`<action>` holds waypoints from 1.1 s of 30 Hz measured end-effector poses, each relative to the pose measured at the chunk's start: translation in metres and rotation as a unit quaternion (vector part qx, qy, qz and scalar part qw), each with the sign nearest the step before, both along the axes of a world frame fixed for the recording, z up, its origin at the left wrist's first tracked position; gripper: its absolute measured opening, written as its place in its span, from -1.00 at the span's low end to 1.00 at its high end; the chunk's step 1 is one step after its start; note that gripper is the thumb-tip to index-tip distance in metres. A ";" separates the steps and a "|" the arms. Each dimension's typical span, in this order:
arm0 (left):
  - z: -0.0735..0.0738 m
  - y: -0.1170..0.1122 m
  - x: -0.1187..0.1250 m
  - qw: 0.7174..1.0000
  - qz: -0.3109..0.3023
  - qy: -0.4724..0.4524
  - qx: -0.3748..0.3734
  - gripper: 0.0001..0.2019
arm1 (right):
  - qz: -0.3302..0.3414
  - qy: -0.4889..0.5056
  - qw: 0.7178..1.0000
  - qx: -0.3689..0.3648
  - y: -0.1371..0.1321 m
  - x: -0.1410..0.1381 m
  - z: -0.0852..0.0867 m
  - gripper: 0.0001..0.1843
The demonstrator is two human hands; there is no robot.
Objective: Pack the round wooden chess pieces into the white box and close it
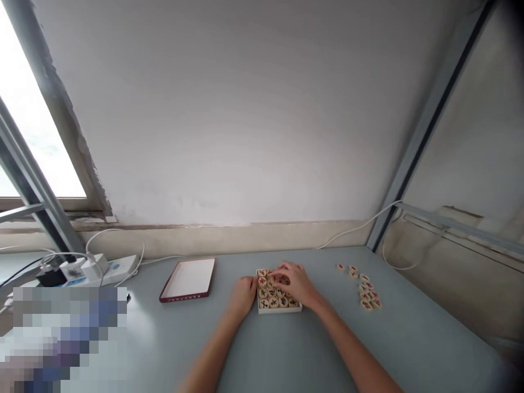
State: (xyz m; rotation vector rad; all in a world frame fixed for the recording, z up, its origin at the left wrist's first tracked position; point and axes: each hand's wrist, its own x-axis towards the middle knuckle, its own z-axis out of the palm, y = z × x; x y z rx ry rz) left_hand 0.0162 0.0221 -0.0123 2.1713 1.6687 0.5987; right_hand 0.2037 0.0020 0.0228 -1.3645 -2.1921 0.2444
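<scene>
A small white box packed with several round wooden chess discs sits on the grey table. My left hand rests against the box's left side, fingers curled on its edge. Over the discs inside the box lies my right hand, fingertips bent down and touching the pieces at the back; whether it grips one is hidden. To the right, several loose discs with red characters lie scattered on the table.
The box lid, white inside with a dark red rim, lies upside down to the left. A white power strip with plugs and cables sits at the far left by the window. The wall stands close behind.
</scene>
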 end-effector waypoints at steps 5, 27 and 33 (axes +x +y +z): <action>0.000 0.000 0.000 1.000 -0.008 -0.009 0.003 -0.50 | -0.010 -0.049 0.998 0.033 -0.005 -0.015 -0.005 -0.74; -0.001 -0.002 0.002 1.000 0.021 0.015 0.015 -0.51 | -0.426 -0.160 0.890 -0.018 0.012 0.108 -0.027 -0.62; 0.001 -0.002 0.003 1.000 0.014 0.011 0.008 -0.52 | -0.341 -0.075 0.936 -0.046 0.019 0.107 -0.016 -0.77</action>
